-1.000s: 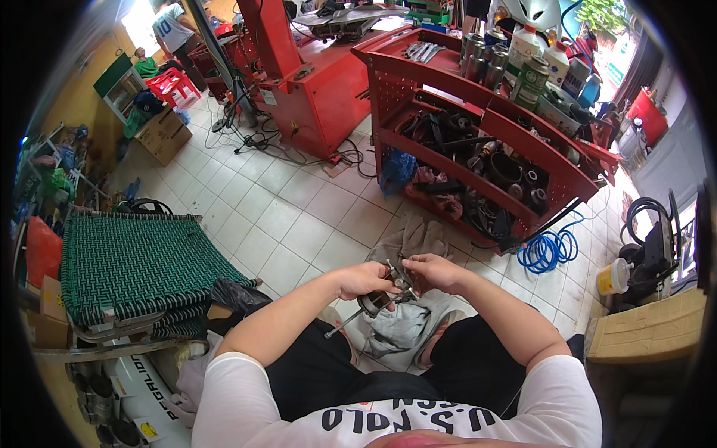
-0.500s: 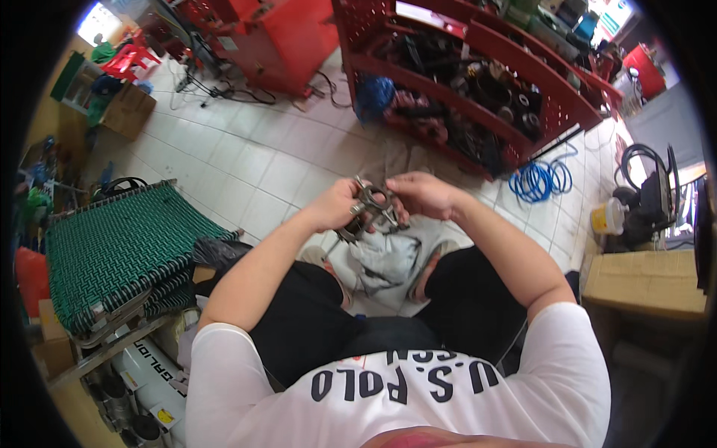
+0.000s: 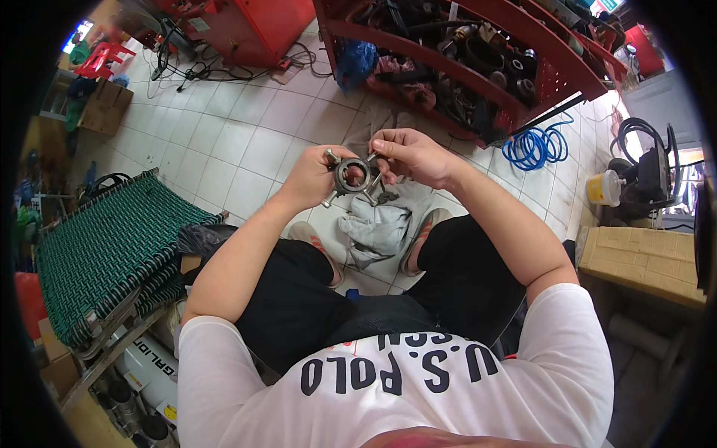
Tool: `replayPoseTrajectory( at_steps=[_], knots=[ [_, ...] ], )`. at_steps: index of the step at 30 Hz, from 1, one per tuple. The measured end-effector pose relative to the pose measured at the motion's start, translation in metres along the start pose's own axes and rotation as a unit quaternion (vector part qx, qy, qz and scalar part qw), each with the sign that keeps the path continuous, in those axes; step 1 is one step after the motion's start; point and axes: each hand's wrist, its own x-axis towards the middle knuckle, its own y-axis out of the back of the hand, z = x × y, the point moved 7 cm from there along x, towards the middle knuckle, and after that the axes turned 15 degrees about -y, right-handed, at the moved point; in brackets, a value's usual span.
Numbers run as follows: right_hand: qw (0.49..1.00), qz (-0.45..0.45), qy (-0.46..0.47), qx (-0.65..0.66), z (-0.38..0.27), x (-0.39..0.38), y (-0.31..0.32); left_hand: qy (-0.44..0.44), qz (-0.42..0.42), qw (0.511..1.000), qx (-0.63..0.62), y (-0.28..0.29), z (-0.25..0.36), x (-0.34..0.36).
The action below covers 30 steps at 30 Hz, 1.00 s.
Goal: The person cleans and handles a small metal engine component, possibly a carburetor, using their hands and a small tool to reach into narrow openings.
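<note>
Between my hands is a dark metal ring part point(image 3: 340, 179) with several bolt-like studs sticking out around it, its round opening turned up toward me. My left hand point(image 3: 306, 179) is closed around its left side. At the ring's upper right, the thumb and fingers of my right hand point(image 3: 411, 155) pinch one of the studs; the fingertips partly hide it. Below the ring a light grey cloth point(image 3: 377, 228) lies crumpled on the floor between my feet, with a small dark piece point(image 3: 387, 197) on its upper part.
A red tool cart point(image 3: 448, 63) full of dark parts stands ahead, with a coiled blue hose point(image 3: 536, 147) beside it. On the left is a green woven folding cot point(image 3: 112, 246). A white bucket point(image 3: 603, 188) and a cardboard box point(image 3: 635, 257) are at the right.
The ring part has turned, so its opening now faces up more fully. Both hands sit slightly higher and further left in view, and my right fingers have closed on a stud.
</note>
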Motion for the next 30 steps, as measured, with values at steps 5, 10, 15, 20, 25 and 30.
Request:
replayPoseTrajectory(
  at_steps=[5,10,15,20,25,30],
  knots=[
    [0.999,-0.002,0.034,-0.025,-0.005,-0.004,-0.007,0.038,0.014,0.996,-0.082,0.004,-0.02,-0.005],
    [0.996,0.008,0.069,-0.061,-0.013,-0.013,-0.011,0.062,0.022,0.983,-0.173,-0.003,-0.022,-0.007],
    [0.988,0.003,0.125,-0.086,-0.015,-0.014,-0.015,0.037,0.013,0.992,-0.117,-0.001,-0.016,-0.006],
    [0.985,0.019,0.141,-0.095,-0.018,-0.016,-0.017,0.046,0.014,0.992,-0.116,0.003,-0.018,-0.007],
    [0.985,0.041,0.132,-0.1,-0.018,-0.016,-0.014,0.036,0.007,0.987,-0.154,-0.002,-0.013,-0.005],
    [0.986,0.043,0.124,-0.099,-0.017,-0.013,-0.009,0.055,0.001,0.994,-0.098,0.0,-0.008,-0.006]
  ],
)
